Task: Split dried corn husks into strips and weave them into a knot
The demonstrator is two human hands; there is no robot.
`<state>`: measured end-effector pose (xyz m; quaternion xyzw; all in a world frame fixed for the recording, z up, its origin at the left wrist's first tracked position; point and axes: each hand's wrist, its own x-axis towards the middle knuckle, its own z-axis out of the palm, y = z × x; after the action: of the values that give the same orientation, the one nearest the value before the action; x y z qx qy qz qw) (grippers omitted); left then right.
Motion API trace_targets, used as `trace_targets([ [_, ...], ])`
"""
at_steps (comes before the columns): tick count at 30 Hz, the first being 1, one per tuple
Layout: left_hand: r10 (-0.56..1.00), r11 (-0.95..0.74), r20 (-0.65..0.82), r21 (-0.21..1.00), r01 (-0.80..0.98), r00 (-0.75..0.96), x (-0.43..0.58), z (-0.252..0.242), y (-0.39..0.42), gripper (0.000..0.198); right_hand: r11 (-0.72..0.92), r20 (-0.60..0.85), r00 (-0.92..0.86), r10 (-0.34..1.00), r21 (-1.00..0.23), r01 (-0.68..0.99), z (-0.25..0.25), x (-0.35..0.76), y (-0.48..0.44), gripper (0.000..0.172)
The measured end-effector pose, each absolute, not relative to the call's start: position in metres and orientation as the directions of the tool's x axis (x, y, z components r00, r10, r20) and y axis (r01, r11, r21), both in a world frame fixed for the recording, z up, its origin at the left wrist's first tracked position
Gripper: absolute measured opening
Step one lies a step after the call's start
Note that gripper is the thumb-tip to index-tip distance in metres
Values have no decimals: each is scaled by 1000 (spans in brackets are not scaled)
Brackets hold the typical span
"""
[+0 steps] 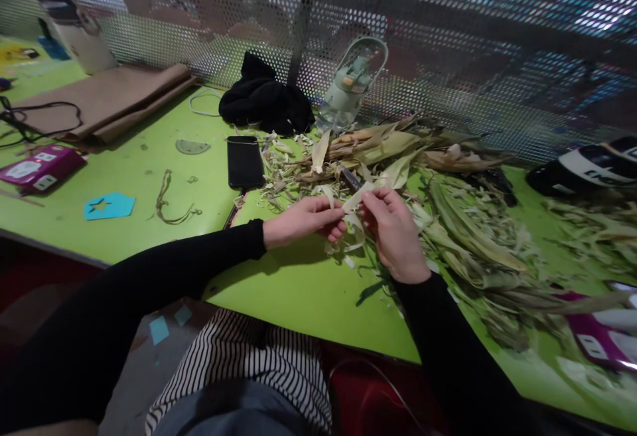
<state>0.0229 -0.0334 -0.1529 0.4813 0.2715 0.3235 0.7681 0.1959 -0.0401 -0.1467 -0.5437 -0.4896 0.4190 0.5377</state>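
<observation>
Between my two hands is a pale strip of corn husk [354, 202]. My left hand [313, 217] pinches its left part between thumb and fingers. My right hand [393, 230] grips the other part with thumb and forefinger, its remaining fingers curled. Thin curls of husk hang just below the fingertips. Behind the hands lies a heap of dry corn husks [388, 147], with finely shredded bits scattered around it. Longer greenish husks [468, 237] spread out to the right of my right hand. A dark tool [351, 178], partly covered, rests in the heap.
A black phone [245, 162] lies left of the shreds. Behind are a black cloth [266, 101] and a pale green bottle [348, 87] by the perforated metal screen [448, 58]. Brown paper [109, 101], a magenta box [42, 169] and a blue tag [109, 206] lie on the left.
</observation>
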Motion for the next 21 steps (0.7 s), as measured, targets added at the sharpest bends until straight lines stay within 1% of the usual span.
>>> trace_targets([
  [2,763,328,-111,915,-234,637,24,-155,-32,13,121,153,160,975,-973,195,-149,197,-40,29],
  [4,778,316,-113,920,-230,618,24,-156,-32,15,212,263,107,959,-914,346,-147,197,-44,31],
  [7,785,234,-81,957,-173,614,24,-157,-31,17,367,427,-40,903,-721,588,-141,196,-52,31],
  [9,767,114,-38,990,-78,641,23,-158,-32,16,422,462,-130,877,-614,667,-139,196,-55,30],
  [11,749,-31,0,999,35,662,22,-159,-34,18,432,442,-173,880,-593,680,-140,195,-56,28],
  [13,735,-121,10,986,117,678,22,-159,-36,25,435,425,-190,885,-611,661,-142,196,-55,27],
  [14,724,-120,-4,984,132,689,22,-160,-36,28,445,420,-205,884,-622,644,-144,196,-54,27],
  [16,692,-39,-47,994,103,721,23,-160,-36,30,470,413,-244,877,-639,608,-146,197,-52,26],
  [19,653,100,-66,995,1,754,24,-160,-35,26,476,392,-273,878,-664,577,-145,200,-50,26],
  [21,642,119,-59,993,-23,764,23,-160,-35,25,449,365,-264,893,-680,579,-143,202,-50,26],
])
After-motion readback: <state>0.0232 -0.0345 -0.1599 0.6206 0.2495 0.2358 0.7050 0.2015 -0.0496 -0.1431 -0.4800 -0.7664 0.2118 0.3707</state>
